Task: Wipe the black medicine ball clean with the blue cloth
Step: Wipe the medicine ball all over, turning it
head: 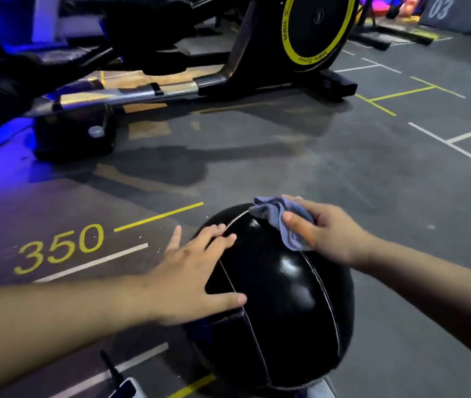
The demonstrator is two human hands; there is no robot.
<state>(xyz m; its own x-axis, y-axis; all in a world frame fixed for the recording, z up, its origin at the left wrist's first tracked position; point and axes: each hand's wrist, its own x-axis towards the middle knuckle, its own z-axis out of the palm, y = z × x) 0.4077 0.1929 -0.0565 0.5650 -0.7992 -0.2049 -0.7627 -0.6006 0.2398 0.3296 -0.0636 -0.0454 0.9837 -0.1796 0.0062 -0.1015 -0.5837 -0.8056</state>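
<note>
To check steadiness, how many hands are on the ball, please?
2: left hand flat on the medicine ball, left side; right hand holding the blue cloth atop it.

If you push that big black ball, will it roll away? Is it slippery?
The black ball is round, so a push would probably roll it. The left hand lies flat on it, likely to steady it. Its surface shines, so it looks smooth and may be a bit slippery.

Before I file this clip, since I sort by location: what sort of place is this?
Most likely a gym: a black medicine ball, a dark floor painted with lines and 350, and an exercise machine with a yellow-rimmed flywheel.
</note>
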